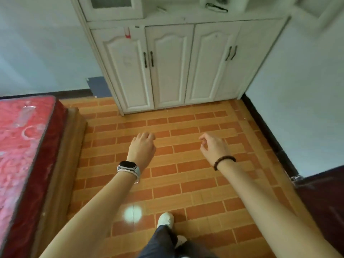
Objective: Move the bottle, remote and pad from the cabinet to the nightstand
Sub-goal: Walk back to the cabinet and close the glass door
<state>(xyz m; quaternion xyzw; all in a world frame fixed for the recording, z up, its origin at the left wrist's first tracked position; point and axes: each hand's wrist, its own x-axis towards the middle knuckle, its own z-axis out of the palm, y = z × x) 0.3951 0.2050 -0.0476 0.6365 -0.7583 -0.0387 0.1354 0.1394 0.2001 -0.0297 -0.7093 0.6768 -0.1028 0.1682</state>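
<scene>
A white cabinet (169, 66) with four closed lower doors stands against the far wall. On its open shelf at the top edge lie a dark flat object (216, 7), perhaps the remote, and a small pale object (161, 9); both are blurred. No bottle, pad or nightstand can be made out. My left hand (142, 148), with a watch on the wrist, hangs over the floor with fingers curled and holds nothing. My right hand (214, 148), with a bead bracelet, is loosely open and holds nothing. Both hands are well short of the cabinet.
A bed with a red mattress (22, 146) and a wooden frame (61, 164) fills the left side. A dark red door (323, 205) stands at the right. Brick-patterned floor (186, 174) runs between them up to the cabinet. My feet (165, 219) show at the bottom.
</scene>
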